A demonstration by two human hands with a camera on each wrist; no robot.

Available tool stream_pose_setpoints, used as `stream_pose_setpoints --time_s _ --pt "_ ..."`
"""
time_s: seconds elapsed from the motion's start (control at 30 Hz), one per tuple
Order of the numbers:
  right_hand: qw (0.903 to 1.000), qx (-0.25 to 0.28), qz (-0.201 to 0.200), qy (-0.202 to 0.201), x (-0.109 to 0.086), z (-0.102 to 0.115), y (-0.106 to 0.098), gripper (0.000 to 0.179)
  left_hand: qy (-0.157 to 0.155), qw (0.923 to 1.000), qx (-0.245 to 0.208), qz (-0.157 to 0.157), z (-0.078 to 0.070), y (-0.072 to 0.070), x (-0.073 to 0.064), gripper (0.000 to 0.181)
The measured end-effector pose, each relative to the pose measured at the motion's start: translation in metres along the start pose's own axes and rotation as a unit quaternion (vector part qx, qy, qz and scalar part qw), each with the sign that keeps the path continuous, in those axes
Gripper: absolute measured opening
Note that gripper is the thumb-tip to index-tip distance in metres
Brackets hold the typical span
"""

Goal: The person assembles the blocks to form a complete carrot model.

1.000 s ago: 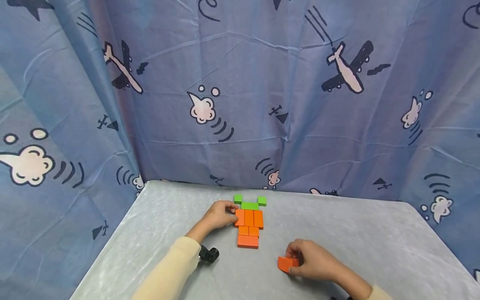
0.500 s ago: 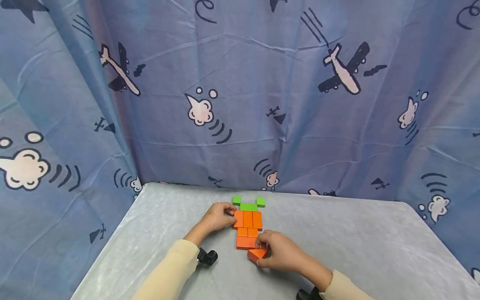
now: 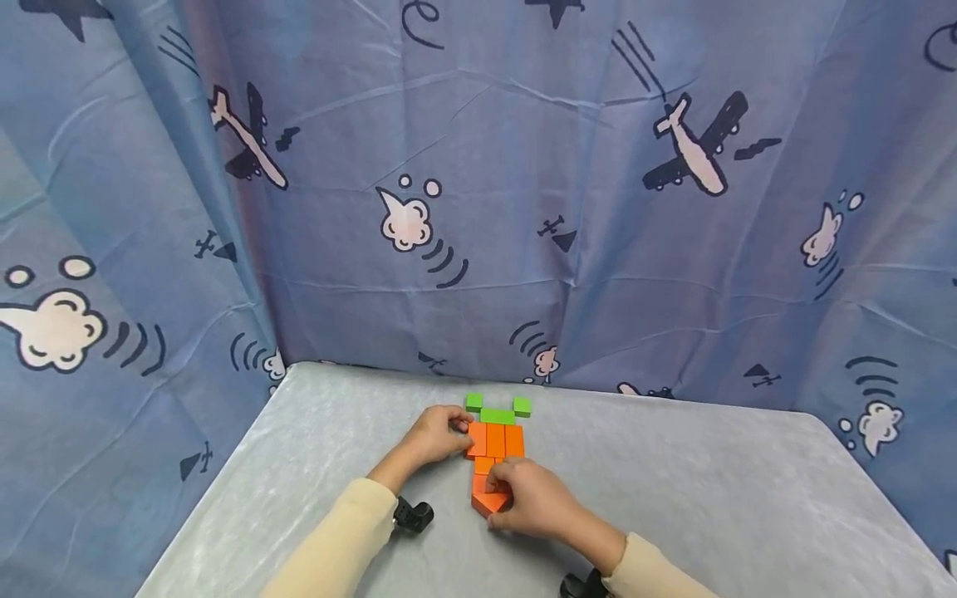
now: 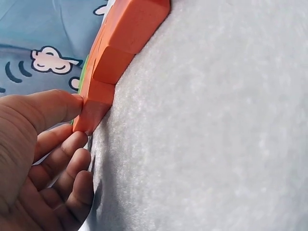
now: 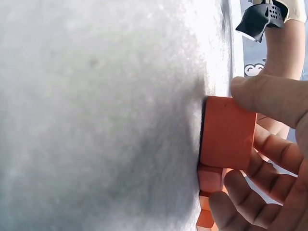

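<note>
Flat orange and green blocks form a column on the table. My left hand (image 3: 434,433) pinches the leftmost upright orange block (image 3: 477,442) of a row of three; in the left wrist view its thumb and fingertips touch the end of that orange block (image 4: 96,103). At the column's near end my right hand (image 3: 534,501) holds an orange triangular block (image 3: 488,503) between thumb and fingers. The right wrist view shows one face of the triangular block (image 5: 228,132) against the column. The right fingers partly cover the wide orange block (image 3: 478,482) behind it.
A green bar (image 3: 497,416) tops the column, with a small green block (image 3: 474,402) at its left and another green block (image 3: 522,406) at its right. The pale table (image 3: 673,473) ends at a blue curtain (image 3: 478,208) printed with planes.
My right hand has carried the orange triangular block leftward from the right side of the table to the column's near end. My left hand has stayed at the leftmost upright block.
</note>
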State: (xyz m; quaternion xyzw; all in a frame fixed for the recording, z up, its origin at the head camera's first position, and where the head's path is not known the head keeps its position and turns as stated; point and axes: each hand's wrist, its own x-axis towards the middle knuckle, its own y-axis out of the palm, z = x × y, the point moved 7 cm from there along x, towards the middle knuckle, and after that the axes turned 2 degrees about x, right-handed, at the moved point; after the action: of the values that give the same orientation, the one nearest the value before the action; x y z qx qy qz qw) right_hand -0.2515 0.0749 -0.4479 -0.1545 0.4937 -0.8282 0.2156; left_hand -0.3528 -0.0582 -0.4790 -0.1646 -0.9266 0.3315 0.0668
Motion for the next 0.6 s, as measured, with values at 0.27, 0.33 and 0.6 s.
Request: stream_pose_setpoints --time_s 0.27,0.33,0.6 --pt "0.9997 0.012 0.011 0.017 -0.001 -0.006 0.004 0.032 0.013 0.9998 0.014 -0.001 0.000 0.006 -0.001 0.032" --pt "0.9997 0.013 0.013 0.014 -0.002 -0.007 0.005 0.033 0.015 0.9997 0.017 -0.005 0.003 0.007 -0.001 0.032" --pt "0.9995 0.021 0.024 -0.002 0.000 -0.013 -0.004 0.033 0.022 0.9995 0.011 -0.019 0.007 -0.003 -0.006 0.032"
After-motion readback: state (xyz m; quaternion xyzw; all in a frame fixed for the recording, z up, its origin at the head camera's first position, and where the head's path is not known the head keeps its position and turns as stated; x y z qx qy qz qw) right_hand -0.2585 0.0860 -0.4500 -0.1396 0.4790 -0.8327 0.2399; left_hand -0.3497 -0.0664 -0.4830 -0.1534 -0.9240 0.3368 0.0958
